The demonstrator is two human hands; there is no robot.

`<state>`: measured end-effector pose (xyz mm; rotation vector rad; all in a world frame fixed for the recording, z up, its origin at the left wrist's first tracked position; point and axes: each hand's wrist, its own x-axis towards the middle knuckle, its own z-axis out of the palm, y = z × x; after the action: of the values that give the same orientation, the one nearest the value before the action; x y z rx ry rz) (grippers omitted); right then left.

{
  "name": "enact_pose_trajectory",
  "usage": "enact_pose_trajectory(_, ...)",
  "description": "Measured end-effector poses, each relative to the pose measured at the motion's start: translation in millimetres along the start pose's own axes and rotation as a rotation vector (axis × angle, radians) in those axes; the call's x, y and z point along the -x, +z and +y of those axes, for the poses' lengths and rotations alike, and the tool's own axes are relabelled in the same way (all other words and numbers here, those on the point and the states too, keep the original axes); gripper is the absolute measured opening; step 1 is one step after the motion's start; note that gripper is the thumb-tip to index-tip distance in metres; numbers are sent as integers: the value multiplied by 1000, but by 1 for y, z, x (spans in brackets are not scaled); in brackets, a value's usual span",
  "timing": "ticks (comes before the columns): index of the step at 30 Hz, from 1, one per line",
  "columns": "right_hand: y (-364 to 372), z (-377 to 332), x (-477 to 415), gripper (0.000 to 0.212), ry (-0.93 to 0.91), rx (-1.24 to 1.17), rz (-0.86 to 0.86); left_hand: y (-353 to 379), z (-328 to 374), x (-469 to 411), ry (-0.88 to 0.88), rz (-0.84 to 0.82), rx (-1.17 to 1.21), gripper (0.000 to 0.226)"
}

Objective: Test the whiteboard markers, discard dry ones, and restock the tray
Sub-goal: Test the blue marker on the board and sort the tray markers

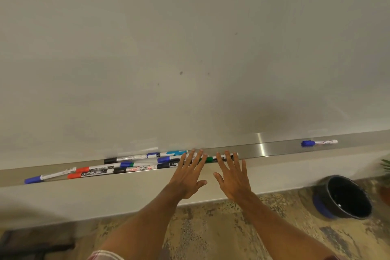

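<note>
Markers (139, 168) lie lengthwise along tray (274, 149) — caps leftward.

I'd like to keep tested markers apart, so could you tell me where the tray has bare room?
The tray is bare between the right hand and the lone blue-capped marker, and again right of that marker. It is crowded from the left hand leftwards, where the marker pile lies.

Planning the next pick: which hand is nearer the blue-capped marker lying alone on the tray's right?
Right. The right hand is left of the blue-capped marker; the left hand is farther left, over the marker pile.
</note>
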<state>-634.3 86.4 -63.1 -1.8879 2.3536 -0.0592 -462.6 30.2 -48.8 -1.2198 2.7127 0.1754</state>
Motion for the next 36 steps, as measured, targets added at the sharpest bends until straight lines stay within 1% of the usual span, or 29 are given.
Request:
enact_pose_trajectory(1,-1,-3,1,73,-4,2,2,0,-2,3,-2,6,16,82)
enact_pose_trajectory(3,-5,-11,5,62,-14,14,0,0,-7,9,-14,24,43,82)
enact_pose_trajectory(5,-10,-21,8,64,-11,0,-47,1,-15,16,-33,51,42,80)
enact_pose_trajectory(7,-12,-34,10,65,-31,-2,-37,1,-23,26,-81,64,39,76)
enact_pose_trajectory(11,-12,-71,13,57,-133,-7,-11,-7,-44,51,-213,106,71,71)
enact_pose_trajectory(12,-12,-82,13,57,-151,-5,-12,-11,-51,60,-240,98,82,71)
enact_pose_trajectory(14,-12,-106,14,58,-182,6,-4,-5,-68,75,-277,30,135,73)
enact_pose_trajectory(16,-12,-133,13,56,-225,18,30,5,-91,88,-309,20,144,71)
enact_pose_trajectory(18,-14,-161,13,65,-271,-3,46,2,-110,107,-336,52,139,70)
enact_pose_trajectory(21,-18,-202,16,62,-320,-37,37,3,-139,135,-411,67,143,78)
enact_pose_trajectory(24,-20,-242,18,59,-388,-79,16,-1,-165,162,-459,88,117,108)
enact_pose_trajectory(26,-17,-270,18,60,-443,-105,8,-3,-183,179,-509,74,113,118)
enact_pose_trajectory(31,-9,-334,19,58,-530,-150,2,9,-232,216,-592,149,168,116)
enact_pose_trajectory(36,3,-388,15,57,-567,-157,-4,16,-271,243,-670,140,196,119)
